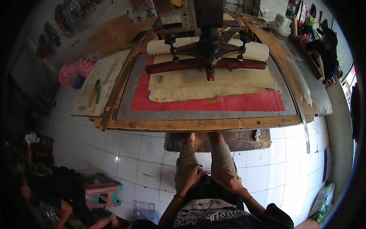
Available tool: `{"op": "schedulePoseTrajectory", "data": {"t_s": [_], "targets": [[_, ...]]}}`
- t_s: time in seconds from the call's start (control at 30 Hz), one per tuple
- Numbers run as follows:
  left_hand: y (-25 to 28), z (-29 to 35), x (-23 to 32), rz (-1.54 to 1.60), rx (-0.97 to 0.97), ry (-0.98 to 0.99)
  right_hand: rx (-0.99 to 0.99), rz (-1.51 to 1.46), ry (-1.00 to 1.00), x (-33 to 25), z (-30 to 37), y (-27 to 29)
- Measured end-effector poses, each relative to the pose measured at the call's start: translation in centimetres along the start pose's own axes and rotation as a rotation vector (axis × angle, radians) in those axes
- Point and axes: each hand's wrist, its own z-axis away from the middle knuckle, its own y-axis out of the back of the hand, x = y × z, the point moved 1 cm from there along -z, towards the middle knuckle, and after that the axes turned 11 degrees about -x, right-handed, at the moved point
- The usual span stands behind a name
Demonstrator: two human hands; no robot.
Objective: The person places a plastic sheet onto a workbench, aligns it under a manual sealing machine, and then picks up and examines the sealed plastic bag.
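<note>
I sit with both hands on my lap, below the front edge of a wood-framed work table [171, 124]. My left hand [190, 176] lies on my left thigh, its fingers extended toward the inner side and holding nothing that I can see. My right hand [230, 182] rests open on my right thigh, fingers partly stretched over the shorts [223, 162]. Both hands are apart from the table. On it lies a red sheet [171, 106] under wrinkled tan paper [183, 93]. Over the paper sits a black press head [211, 51] with a red crossbar [167, 67].
Pliers [95, 91] lie on a pale board [85, 104] at the left. Behind the press stretches a paper roll [160, 46]. A metal strip [306, 135] hangs off the right corner. One person [65, 194] bends near stools [101, 189] at lower left; another [326, 49] sits far right.
</note>
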Motion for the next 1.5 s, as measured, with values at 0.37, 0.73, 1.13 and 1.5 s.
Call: {"op": "schedulePoseTrajectory", "data": {"t_s": [0.37,0.73,1.13,1.5], "targets": [[-3.2,-0.8,-3.0,0.093,0.020,0.042,-0.006,-0.155,-0.294,-0.6,-0.1,0.3],[-2.3,-1.1,-1.5,0.097,0.000,0.055,0.039,-0.134,-0.231,0.1,-0.1,0.0],[-1.6,-1.3,-0.5,0.094,-0.007,0.049,0.051,-0.133,-0.219,0.3,-0.2,0.2],[-1.3,-1.2,-0.6,0.088,0.047,-0.008,0.091,-0.127,-0.192,0.3,-0.4,0.0]]}}
